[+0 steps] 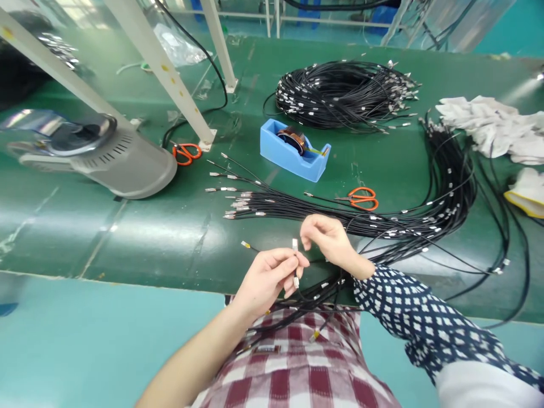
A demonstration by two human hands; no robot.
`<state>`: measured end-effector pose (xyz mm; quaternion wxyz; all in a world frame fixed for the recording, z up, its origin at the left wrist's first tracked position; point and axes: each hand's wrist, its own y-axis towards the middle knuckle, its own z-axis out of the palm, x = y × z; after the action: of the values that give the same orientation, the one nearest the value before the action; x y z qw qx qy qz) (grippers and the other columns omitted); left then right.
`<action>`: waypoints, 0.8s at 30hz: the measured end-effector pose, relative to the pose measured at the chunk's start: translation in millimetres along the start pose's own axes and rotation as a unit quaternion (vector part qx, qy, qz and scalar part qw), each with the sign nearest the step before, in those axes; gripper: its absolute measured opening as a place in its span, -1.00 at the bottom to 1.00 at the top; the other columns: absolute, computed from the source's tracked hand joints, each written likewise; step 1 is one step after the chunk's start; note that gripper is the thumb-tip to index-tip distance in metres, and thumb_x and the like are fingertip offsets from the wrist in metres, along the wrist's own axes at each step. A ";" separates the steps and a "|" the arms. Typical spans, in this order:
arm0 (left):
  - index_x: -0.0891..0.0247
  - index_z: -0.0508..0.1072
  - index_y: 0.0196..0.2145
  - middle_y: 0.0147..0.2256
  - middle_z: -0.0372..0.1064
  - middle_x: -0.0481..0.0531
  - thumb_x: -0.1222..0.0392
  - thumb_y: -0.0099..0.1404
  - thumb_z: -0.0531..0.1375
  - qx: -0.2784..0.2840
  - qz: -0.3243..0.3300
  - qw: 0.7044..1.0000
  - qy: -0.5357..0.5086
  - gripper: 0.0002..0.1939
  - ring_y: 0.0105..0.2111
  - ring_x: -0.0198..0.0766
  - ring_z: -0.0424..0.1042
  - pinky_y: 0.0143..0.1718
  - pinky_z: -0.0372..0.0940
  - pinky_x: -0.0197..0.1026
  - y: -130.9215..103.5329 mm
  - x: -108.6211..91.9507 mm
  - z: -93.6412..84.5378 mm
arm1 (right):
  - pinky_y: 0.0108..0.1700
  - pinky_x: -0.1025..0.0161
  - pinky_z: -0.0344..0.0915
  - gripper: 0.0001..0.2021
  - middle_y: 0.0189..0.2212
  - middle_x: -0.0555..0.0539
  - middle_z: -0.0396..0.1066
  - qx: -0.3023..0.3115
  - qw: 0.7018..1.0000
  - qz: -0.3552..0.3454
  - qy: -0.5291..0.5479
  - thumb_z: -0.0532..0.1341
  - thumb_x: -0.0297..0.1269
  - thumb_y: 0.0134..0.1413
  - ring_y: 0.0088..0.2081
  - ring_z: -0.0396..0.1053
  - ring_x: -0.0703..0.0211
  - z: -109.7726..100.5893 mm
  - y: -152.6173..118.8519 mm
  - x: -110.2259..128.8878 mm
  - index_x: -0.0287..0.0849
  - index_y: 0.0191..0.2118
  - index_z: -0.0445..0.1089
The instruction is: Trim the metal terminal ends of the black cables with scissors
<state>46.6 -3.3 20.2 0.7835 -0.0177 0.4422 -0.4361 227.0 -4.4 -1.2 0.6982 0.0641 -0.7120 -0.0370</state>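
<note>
My left hand (272, 275) pinches a thin black cable near its end, where a white label (294, 245) stands up above the fingertips and a metal connector (296, 281) hangs below. Just to the right, my right hand (325, 238) hovers over the near edge of a cable bundle (297, 207), its fingers curled; whether anything is between them is too small to tell. A short cable tip with a yellow band (245, 245) points left beyond my left hand. More black cables (314, 300) run over the table edge onto the checked apron (297, 362).
Orange-handled scissors (363, 198) lie behind the bundle, and a second pair (187, 153) lies beside a grey device (127, 164). A blue tape dispenser (293, 152) stands before a coiled cable bundle (340, 93). White gloves (493, 127) lie at the right of the green table (161, 243).
</note>
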 end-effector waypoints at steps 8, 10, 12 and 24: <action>0.38 0.57 -0.37 -0.53 0.40 -0.03 0.09 0.14 0.41 -0.020 0.015 1.000 0.004 -0.73 -0.70 -0.48 0.27 -0.73 0.30 -0.39 2.5 -0.2 1.3 | -0.11 0.22 0.47 -0.91 -0.17 -0.04 0.56 -0.061 0.997 -0.009 -0.040 0.22 -0.36 0.24 -0.17 0.53 0.22 8.1 -30.6 22.9 -0.08 -0.15 0.43; 0.38 0.57 -0.38 -0.54 0.40 -0.03 0.08 0.14 0.41 -0.024 0.019 1.000 0.000 -0.73 -0.70 -0.48 0.27 -0.73 0.31 -0.38 3.1 -0.2 2.1 | -0.07 0.17 0.48 -0.88 -0.15 -0.02 0.57 -0.097 0.992 -0.046 -0.060 0.24 -0.41 0.22 -0.11 0.54 0.19 14.9 -38.9 22.6 -0.05 -0.17 0.39; 0.39 0.55 -0.39 -0.54 0.40 -0.03 0.08 0.13 0.42 -0.029 0.021 0.999 -0.001 -0.72 -0.71 -0.48 0.27 -0.72 0.32 -0.38 3.2 -0.1 3.0 | -0.08 0.14 0.50 -0.85 -0.17 0.00 0.59 -0.123 0.986 -0.077 -0.087 0.24 -0.45 0.20 -0.15 0.55 0.18 20.2 -44.5 19.9 -0.02 -0.20 0.38; 0.38 0.49 -0.46 -0.57 0.36 -0.04 0.03 0.12 0.41 -0.044 0.016 0.999 0.016 -0.67 -0.72 -0.47 0.24 -0.73 0.31 -0.35 1.1 1.1 4.3 | -0.12 0.13 0.52 -0.80 -0.17 0.01 0.60 -0.136 0.972 -0.103 -0.160 0.22 -0.50 0.18 -0.16 0.57 0.14 26.8 -53.2 19.4 0.01 -0.23 0.41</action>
<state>50.6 -4.9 21.6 0.7816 -0.0377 0.4737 -0.4041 202.0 -60.8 9.8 0.5696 0.0350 -0.7924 -0.2155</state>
